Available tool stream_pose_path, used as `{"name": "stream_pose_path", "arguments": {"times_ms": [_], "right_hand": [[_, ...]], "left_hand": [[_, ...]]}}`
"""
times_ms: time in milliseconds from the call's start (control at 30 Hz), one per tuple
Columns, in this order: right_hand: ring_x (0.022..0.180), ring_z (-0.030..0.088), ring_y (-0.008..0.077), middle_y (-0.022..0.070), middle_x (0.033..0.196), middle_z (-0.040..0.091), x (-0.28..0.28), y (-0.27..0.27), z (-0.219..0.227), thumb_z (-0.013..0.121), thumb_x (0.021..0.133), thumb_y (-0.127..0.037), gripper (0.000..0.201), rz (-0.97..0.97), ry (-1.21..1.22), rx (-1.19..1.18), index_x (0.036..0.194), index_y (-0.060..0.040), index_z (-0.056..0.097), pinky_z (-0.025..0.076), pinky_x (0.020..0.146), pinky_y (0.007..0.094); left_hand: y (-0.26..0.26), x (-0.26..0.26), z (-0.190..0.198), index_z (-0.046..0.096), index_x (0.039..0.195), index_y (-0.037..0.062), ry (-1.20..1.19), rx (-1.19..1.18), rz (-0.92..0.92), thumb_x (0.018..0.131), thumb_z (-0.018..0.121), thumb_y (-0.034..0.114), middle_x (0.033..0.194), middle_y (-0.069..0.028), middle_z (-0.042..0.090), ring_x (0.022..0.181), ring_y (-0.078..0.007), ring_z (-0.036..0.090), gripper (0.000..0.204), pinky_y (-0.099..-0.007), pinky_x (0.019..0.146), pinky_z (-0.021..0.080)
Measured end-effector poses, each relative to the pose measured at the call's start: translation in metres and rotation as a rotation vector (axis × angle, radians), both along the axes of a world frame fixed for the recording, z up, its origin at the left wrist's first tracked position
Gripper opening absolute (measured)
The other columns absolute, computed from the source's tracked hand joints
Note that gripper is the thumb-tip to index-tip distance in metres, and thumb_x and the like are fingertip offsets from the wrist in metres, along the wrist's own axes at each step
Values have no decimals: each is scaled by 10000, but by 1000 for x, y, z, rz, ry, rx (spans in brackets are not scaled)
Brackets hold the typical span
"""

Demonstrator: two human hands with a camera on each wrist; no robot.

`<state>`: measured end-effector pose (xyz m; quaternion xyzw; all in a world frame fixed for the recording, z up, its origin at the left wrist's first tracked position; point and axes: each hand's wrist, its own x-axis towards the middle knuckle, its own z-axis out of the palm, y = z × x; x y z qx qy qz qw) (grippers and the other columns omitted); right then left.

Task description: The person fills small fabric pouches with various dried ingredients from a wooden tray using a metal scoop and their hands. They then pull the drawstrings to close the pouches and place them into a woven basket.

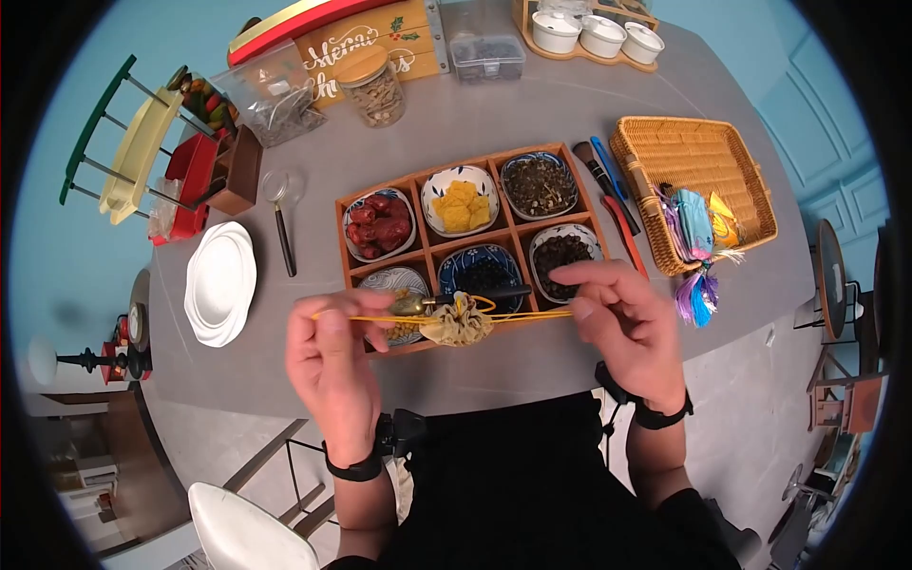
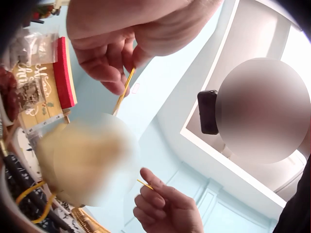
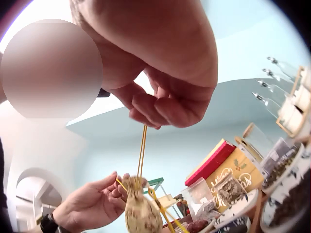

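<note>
A small patterned drawstring pouch [image 1: 458, 325], gathered at its neck, hangs between the two hands over the front of a wooden divided box [image 1: 582, 195]. My left hand [image 1: 332, 356] pinches the yellow cord on one side. On the other side my right hand [image 1: 627, 328] pinches the cord's other end, and the cord runs taut between them. In the right wrist view the pouch [image 3: 141, 213] looks rounded below its cinched top. Behind it a spoon with a black handle [image 1: 508, 293] lies across the front bowls. Blur covers the pouch in the left wrist view.
Bowls in the box hold red dates [image 1: 380, 223], yellow pieces [image 1: 461, 206] and dark dried goods. White dishes [image 1: 220, 285] and a small strainer [image 1: 281, 223] lie left. Right are pens and a wicker basket [image 1: 693, 133] with tasselled pouches. A lidded jar [image 1: 372, 90] stands behind.
</note>
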<state>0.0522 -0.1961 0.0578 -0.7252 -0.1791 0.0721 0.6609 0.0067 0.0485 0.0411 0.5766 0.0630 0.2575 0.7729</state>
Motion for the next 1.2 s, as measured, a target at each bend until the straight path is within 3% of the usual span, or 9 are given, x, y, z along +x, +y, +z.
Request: {"name": "stream_pose_path", "arguments": {"times_ms": [200,333,400,467,600,700,767,833,1200], "right_hand": [[837,661,334,148,906,639,7,35,40,608,833,55,285,292,-464,-198,1109,-15,581,530,717,375],[826,663,333,132,928,642,7,34,46,629,839,33,267,203,-492,-210,1090,-21,558,532,696,392],[760,667,178,96,945,652,8,29,48,625,824,96,263,239,-475,-179,1066,-5,599,527,593,270],[747,652,160,103,987,641,11,24,42,649,813,83,298,242,-489,-161,1096,2,600,519,597,267],[691,583,109,134,1131,595,4,8,30,771,744,12,494,14,-284,-17,1206,22,595,485,613,253],[651,506,133,88,1190,578,-5,4,9,814,757,-88,632,95,-340,-147,1322,-3,545,470,591,246],[710,588,170,116,1232,566,-16,17,-1,813,755,-105,640,65,-306,-202,1326,-9,540,500,590,273],[814,654,212,144,1229,565,-26,36,-11,803,755,-114,627,-282,-455,-413,1317,-13,544,533,598,314],[659,638,256,90,852,625,-9,30,-10,710,794,-13,241,-241,-615,-283,1033,-22,683,510,552,336]], "left_hand": [[-18,3,44,699,1008,-36,229,418,-369,909,635,-8,826,-87,714,699,-101,640,121,-222,632,499],[-24,1,55,713,1032,-26,263,459,-489,899,661,1,826,-73,706,715,-103,651,145,-226,651,514],[-27,4,57,709,1030,-23,293,424,-532,900,666,9,820,-66,703,708,-101,648,141,-221,647,509],[-30,10,56,692,1036,-16,296,525,-661,904,678,36,802,-46,692,699,-84,635,143,-214,632,496],[-39,13,53,676,1036,-11,279,471,-616,913,682,60,793,-31,686,690,-65,618,142,-206,619,480],[-44,17,56,672,1035,-11,242,339,-574,917,680,60,785,-30,680,692,-54,612,138,-203,624,477],[-47,19,55,675,1023,-12,213,343,-565,910,682,44,785,-22,678,702,-50,618,126,-198,630,481],[-51,19,54,677,1017,-11,246,337,-547,906,686,37,783,-21,676,707,-53,621,122,-199,630,485],[-57,24,53,630,1088,-25,15,129,-442,929,638,-1,847,-51,690,671,-77,606,162,-186,610,486]]}}
